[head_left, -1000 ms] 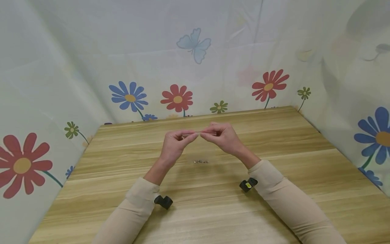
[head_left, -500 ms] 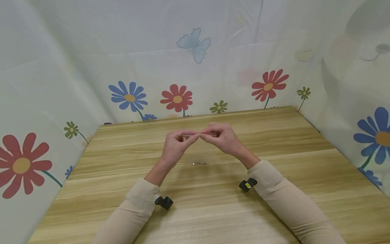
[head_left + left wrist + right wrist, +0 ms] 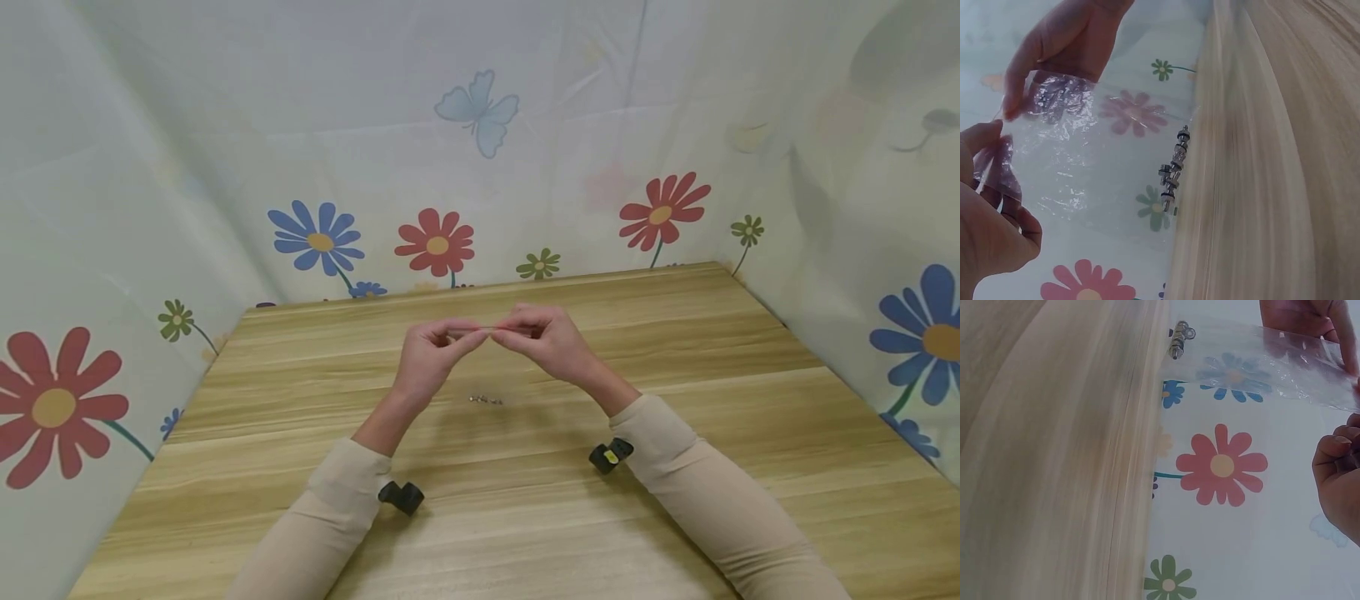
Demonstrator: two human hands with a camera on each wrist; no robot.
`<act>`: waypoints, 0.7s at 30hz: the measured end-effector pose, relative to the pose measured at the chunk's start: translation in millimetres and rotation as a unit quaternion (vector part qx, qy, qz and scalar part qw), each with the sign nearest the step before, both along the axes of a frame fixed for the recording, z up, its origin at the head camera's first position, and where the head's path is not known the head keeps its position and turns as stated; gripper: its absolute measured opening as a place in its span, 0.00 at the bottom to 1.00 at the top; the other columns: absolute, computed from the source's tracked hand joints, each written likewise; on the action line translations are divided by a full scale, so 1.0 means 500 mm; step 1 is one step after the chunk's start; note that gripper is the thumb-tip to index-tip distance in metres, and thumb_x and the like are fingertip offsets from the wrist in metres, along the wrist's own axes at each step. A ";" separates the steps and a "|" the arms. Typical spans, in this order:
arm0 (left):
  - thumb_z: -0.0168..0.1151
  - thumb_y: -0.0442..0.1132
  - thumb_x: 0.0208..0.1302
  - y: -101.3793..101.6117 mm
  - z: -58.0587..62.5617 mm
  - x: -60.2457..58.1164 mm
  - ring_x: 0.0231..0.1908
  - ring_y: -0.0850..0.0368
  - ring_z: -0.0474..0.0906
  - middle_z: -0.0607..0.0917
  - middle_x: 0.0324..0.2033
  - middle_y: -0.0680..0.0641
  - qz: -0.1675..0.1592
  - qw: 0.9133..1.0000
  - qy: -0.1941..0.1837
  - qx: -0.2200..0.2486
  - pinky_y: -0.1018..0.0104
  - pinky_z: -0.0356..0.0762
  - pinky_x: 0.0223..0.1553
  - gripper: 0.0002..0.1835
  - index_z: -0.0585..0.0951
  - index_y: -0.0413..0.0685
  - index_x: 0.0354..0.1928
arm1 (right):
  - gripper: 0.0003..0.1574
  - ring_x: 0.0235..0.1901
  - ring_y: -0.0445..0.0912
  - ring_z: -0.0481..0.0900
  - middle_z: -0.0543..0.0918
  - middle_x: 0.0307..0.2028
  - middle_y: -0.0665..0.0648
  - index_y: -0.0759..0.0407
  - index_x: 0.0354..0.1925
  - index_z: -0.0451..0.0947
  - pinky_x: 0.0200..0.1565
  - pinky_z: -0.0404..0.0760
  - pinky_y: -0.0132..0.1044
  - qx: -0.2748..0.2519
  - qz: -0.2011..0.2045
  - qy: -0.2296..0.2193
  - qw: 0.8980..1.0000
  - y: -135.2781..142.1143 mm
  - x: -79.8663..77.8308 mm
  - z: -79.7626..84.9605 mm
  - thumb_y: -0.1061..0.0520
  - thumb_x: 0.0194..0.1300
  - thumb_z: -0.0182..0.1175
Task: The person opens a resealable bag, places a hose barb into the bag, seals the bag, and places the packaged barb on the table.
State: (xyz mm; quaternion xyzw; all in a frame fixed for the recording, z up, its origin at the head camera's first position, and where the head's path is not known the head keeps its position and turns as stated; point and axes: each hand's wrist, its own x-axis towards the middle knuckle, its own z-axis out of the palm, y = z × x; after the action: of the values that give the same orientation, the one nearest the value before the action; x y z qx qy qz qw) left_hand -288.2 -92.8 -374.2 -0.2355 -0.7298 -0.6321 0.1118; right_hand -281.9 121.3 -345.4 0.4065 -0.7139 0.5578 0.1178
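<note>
A clear plastic bag (image 3: 1116,169) hangs from both hands above the table, a thin reddish line showing along its top edge in the head view. Several small silvery metal parts (image 3: 1175,165) with dark rings lie gathered along its bottom; their exact kind is unclear. My left hand (image 3: 435,358) pinches the top edge between thumb and fingers. Close beside it, fingertips nearly meeting, my right hand (image 3: 551,337) pinches the same edge. In the right wrist view, the metal parts (image 3: 1179,340) show at the far end of the bag, and part of the right hand (image 3: 1341,481) is cut off.
A wood-grain table (image 3: 480,517) spreads beneath the hands. Behind and at both sides hangs a pale curtain (image 3: 360,108) printed with flowers and a butterfly. Black wrist cameras (image 3: 403,497) are strapped on both beige sleeves (image 3: 720,492).
The bottom of the bag, with its metal parts, has swung slightly left. Both hands keep nearly the same place and still pinch the top edge.
</note>
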 end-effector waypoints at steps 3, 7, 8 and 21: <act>0.71 0.39 0.63 -0.003 0.001 -0.002 0.28 0.55 0.72 0.89 0.36 0.48 0.011 1.000 -0.014 0.002 0.68 0.63 0.27 0.10 0.89 0.42 0.42 | 0.07 0.22 0.42 0.64 0.75 0.24 0.55 0.71 0.40 0.86 0.25 0.63 0.32 -0.002 -0.005 -0.003 1.000 0.003 -0.003 -0.002 0.72 0.65 0.62; 0.71 0.39 0.63 -0.007 0.006 -0.003 0.28 0.57 0.70 0.89 0.35 0.51 0.020 1.000 -0.021 0.001 0.68 0.62 0.27 0.10 0.89 0.41 0.43 | 0.07 0.20 0.41 0.62 0.73 0.23 0.54 0.71 0.40 0.85 0.24 0.62 0.32 -0.007 -0.012 -0.014 1.000 0.007 -0.008 -0.004 0.72 0.66 0.61; 0.71 0.39 0.64 -0.008 0.007 -0.003 0.29 0.57 0.70 0.89 0.35 0.51 0.020 1.000 -0.021 0.001 0.68 0.62 0.27 0.10 0.89 0.40 0.43 | 0.07 0.20 0.41 0.62 0.73 0.23 0.54 0.71 0.40 0.85 0.24 0.61 0.32 -0.007 -0.014 -0.017 1.000 0.008 -0.009 -0.004 0.71 0.67 0.61; 0.72 0.41 0.62 -0.020 0.005 -0.005 0.37 0.51 0.77 0.89 0.36 0.48 -0.023 0.999 -0.026 0.009 0.63 0.73 0.36 0.12 0.89 0.39 0.41 | 0.06 0.20 0.43 0.61 0.69 0.19 0.53 0.68 0.38 0.87 0.25 0.60 0.34 0.031 -0.019 -0.047 0.998 0.027 -0.043 -0.024 0.70 0.65 0.64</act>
State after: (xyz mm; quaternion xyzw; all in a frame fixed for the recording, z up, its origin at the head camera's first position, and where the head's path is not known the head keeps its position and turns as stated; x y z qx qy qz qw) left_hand -290.8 -102.7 -371.8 -0.2346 -0.7213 -0.6466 0.0805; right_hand -303.2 134.9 -357.2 0.3696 -0.7434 0.5513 0.0820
